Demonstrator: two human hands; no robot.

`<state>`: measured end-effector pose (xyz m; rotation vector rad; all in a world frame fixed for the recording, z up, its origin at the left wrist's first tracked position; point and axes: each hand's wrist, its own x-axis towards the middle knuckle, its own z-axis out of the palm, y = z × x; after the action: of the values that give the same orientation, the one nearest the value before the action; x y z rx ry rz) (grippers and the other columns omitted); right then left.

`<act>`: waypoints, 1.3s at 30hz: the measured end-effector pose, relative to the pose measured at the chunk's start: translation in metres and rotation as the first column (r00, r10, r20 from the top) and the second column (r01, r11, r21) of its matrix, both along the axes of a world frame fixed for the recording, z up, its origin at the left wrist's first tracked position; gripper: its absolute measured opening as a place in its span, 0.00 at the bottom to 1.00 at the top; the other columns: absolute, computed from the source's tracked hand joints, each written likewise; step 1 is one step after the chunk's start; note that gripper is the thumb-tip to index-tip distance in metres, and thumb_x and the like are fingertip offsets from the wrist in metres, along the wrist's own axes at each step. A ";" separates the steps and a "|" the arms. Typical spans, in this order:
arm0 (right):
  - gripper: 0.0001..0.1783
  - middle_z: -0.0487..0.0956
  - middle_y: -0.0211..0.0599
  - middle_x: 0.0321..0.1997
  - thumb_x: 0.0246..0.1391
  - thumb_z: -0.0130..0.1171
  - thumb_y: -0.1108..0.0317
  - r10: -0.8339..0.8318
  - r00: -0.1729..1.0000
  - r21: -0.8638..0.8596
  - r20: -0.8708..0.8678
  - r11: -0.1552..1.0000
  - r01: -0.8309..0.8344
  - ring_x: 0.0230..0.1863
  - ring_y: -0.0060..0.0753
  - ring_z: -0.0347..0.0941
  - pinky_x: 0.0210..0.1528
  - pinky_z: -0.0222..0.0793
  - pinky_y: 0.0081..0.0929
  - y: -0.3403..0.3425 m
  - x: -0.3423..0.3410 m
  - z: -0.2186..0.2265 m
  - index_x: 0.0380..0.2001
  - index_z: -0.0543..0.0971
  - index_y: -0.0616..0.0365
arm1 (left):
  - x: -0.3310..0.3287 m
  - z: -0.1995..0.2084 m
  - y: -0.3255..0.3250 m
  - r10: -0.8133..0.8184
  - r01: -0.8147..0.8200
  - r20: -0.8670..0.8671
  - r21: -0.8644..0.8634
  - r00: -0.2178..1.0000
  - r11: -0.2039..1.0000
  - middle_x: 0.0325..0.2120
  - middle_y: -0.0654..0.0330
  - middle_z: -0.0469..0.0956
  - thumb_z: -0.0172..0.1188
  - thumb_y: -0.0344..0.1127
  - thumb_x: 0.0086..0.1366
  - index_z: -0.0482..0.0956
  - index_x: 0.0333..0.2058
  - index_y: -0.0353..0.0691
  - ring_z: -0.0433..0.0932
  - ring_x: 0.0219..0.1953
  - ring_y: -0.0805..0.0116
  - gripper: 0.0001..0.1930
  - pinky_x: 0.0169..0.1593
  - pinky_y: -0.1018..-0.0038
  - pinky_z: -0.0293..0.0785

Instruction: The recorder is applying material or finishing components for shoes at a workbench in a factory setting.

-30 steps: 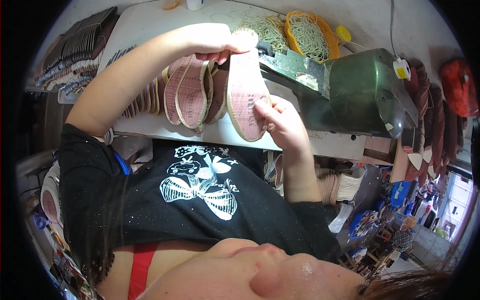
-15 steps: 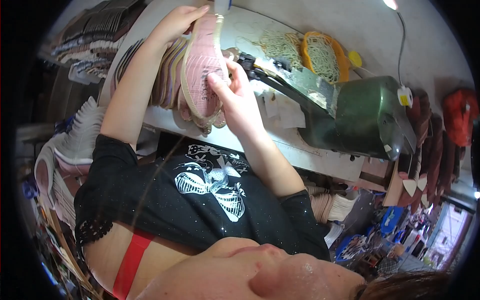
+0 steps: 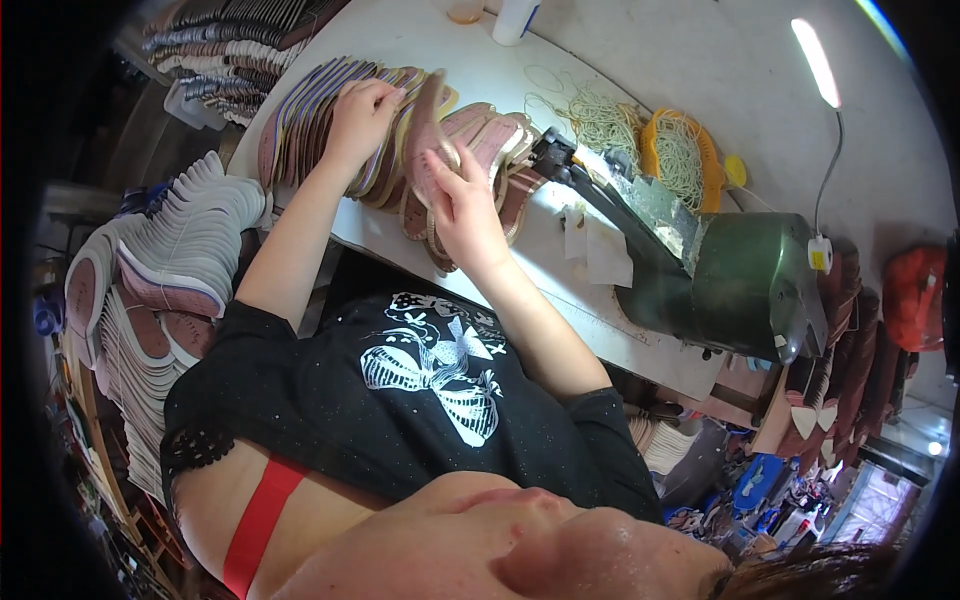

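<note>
Over a long standing row of pinkish shoe soles (image 3: 315, 95) with coloured rims rests my left hand (image 3: 362, 118). Its fingers are bent together, and I cannot see whether anything is between them. Thumb and fingers of my right hand (image 3: 465, 210) grip a pink sole (image 3: 426, 125), slightly blurred and tilted nearly on edge at the right end of that row. More pink soles with pale stitched rims (image 3: 488, 135) lie loosely overlapped on the white table (image 3: 560, 300), beside and beneath my right hand.
Right of the soles stands a dark green sewing machine (image 3: 740, 285), its arm (image 3: 600, 185) pointing at them. Behind it are loose pale cord (image 3: 600, 120) and an orange basket (image 3: 712, 175) of cord. Stacked pale soles (image 3: 175, 260) rise at the left. A white bottle (image 3: 516, 20) stands at the back.
My left hand has let go of the sole's upper end and moved down onto the row. My right hand has lowered the sole and turned it from face-on to nearly edge-on.
</note>
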<state>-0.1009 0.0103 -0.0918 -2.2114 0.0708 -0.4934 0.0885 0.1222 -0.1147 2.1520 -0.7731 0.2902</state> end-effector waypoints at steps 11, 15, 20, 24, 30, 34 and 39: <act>0.29 0.58 0.49 0.66 0.49 0.58 0.62 -0.040 0.974 -0.573 -0.222 0.814 -0.097 0.68 0.49 0.50 0.65 0.45 0.51 0.008 -0.023 0.004 0.56 0.69 0.53 | -0.025 -0.009 -0.041 -0.059 -0.070 0.223 0.527 0.973 0.847 0.42 0.59 0.70 0.58 0.40 0.54 0.76 0.36 0.43 0.64 0.50 0.60 0.12 0.48 0.58 0.59; 0.31 0.58 0.56 0.64 0.48 0.57 0.63 -0.117 0.983 -0.584 -0.142 0.812 0.012 0.67 0.56 0.50 0.64 0.47 0.51 0.018 -0.029 -0.004 0.57 0.66 0.53 | -0.030 0.002 -0.046 -0.130 -0.131 0.279 0.748 0.951 0.651 0.43 0.61 0.70 0.54 0.41 0.57 0.78 0.39 0.41 0.63 0.51 0.64 0.14 0.49 0.59 0.57; 0.31 0.59 0.58 0.63 0.48 0.58 0.60 -0.087 0.984 -0.549 -0.156 0.836 -0.013 0.66 0.57 0.51 0.64 0.47 0.51 0.017 -0.028 0.004 0.57 0.66 0.54 | -0.026 0.002 -0.043 -0.268 -0.157 0.340 0.833 0.901 0.530 0.43 0.61 0.70 0.50 0.39 0.57 0.78 0.40 0.41 0.63 0.51 0.66 0.15 0.48 0.61 0.58; 0.32 0.60 0.59 0.62 0.46 0.57 0.61 -0.140 0.973 -0.587 -0.185 0.810 0.005 0.67 0.55 0.51 0.63 0.48 0.49 0.016 -0.031 0.007 0.57 0.67 0.53 | -0.028 0.002 -0.038 -0.364 0.030 0.262 0.776 0.894 0.630 0.44 0.59 0.71 0.52 0.37 0.56 0.78 0.40 0.42 0.65 0.51 0.64 0.14 0.48 0.62 0.62; 0.29 0.60 0.61 0.63 0.46 0.54 0.63 -0.216 0.961 -0.673 -0.173 0.738 0.045 0.66 0.56 0.52 0.63 0.42 0.51 0.025 -0.022 -0.002 0.55 0.70 0.55 | -0.040 0.036 -0.046 -0.243 0.167 -0.119 0.968 0.963 0.187 0.46 0.57 0.75 0.61 0.45 0.53 0.77 0.46 0.41 0.69 0.52 0.61 0.22 0.48 0.60 0.70; 0.27 0.61 0.64 0.61 0.49 0.53 0.61 -0.180 0.968 -0.649 -0.177 0.761 0.022 0.65 0.58 0.53 0.62 0.41 0.52 0.024 -0.026 0.006 0.54 0.71 0.56 | -0.037 0.034 -0.044 -0.046 0.174 -0.168 0.940 0.985 0.295 0.38 0.58 0.80 0.56 0.37 0.55 0.83 0.37 0.43 0.79 0.43 0.63 0.12 0.39 0.67 0.73; 0.30 0.67 0.59 0.58 0.55 0.51 0.50 -0.077 0.973 -0.530 -0.218 0.846 -0.052 0.65 0.52 0.55 0.62 0.39 0.54 0.016 -0.028 0.020 0.54 0.69 0.61 | -0.027 0.117 0.006 0.074 0.106 -0.233 0.673 0.970 0.732 0.20 0.52 0.78 0.55 0.33 0.52 0.82 0.26 0.37 0.79 0.26 0.67 0.08 0.28 0.71 0.71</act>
<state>-0.1286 0.0264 -0.0717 -2.8169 0.0789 -0.2753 0.0612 0.1285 0.0026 2.7980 -0.8343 -0.3380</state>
